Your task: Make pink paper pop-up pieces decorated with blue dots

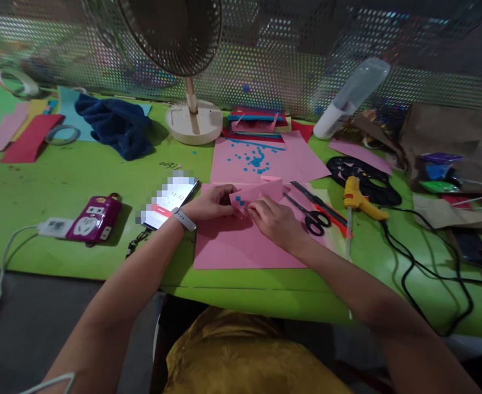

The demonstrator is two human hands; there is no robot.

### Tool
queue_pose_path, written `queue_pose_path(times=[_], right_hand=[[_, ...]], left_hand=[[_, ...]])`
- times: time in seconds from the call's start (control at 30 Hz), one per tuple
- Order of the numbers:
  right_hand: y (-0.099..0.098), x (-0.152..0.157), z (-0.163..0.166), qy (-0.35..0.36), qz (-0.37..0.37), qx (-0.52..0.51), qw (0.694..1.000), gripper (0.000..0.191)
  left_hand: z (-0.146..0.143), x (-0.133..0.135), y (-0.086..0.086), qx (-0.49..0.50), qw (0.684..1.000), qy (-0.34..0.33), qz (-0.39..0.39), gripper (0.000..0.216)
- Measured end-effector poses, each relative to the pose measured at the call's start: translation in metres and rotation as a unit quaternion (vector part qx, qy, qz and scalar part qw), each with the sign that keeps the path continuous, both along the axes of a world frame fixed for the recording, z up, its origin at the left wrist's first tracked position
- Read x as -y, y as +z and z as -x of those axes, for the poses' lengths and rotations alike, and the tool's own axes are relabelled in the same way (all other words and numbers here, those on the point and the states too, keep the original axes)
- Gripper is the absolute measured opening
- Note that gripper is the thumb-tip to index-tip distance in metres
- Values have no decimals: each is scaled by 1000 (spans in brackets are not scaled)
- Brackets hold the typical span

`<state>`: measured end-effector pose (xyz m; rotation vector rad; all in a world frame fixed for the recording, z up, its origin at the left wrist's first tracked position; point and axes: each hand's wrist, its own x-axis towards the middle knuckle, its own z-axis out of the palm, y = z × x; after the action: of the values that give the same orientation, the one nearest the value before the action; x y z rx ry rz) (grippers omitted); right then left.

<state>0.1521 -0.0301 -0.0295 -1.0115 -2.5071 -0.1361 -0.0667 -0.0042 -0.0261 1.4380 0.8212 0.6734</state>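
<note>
A folded piece of pink paper point(261, 192) with a few small blue squares on it is pinched at its left edge by my left hand point(211, 202). At its lower edge, beside the blue squares, my right hand point(271, 219) has its fingertips pressed together; what they hold is too small to make out. Both hands are above a pink sheet point(241, 249) on the green table. Scissors point(315, 222) and a red-and-black cutter point(327, 208) lie just right of my right hand. Behind, many tiny blue paper bits point(257, 158) are scattered on another pink sheet point(220, 164).
A phone point(171, 200) and a purple power adapter point(95, 219) lie at left. A fan point(194, 123) and a blue cloth point(113, 126) are at the back. To the right are a yellow glue gun point(360, 200), its black cable point(413, 257) and a black tray point(383, 183).
</note>
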Motion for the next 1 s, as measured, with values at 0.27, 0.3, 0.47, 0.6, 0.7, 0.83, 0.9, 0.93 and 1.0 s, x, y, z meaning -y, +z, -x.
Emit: queue_pose_path(times=[0.27,0.3,0.47,0.6,0.7,0.83,0.9,0.93,1.0], right_hand=[[2,2,2,-13,-13,17,1000,28],[2,3,2,-16,-10,14,1000,29],[1,2,1,-13,15,-14,1000,27],[1,1,0,-8,44,-50,998,24],[1,2,-1,-2,76,-86,993,20],[2,1,-4,2,129,-135,982,14],[2,0,-5,4,150,-155,976,9],[2,-1,-5,5,160,-163,974,7],[1,-2,-5,7,177,-175,969,6]], left_hand=[[0,0,0,3,1000,-3,-5,29],[0,0,0,3,1000,-2,-7,29],[-1,0,-1,14,1000,-2,3,30],[0,0,-2,7,1000,-4,-4,32],[1,0,0,-4,1000,2,-9,33],[1,1,1,-14,1000,2,0,35],[1,1,0,-4,1000,-2,10,34],[1,1,0,3,1000,-5,13,33],[0,1,0,14,1000,-11,17,33]])
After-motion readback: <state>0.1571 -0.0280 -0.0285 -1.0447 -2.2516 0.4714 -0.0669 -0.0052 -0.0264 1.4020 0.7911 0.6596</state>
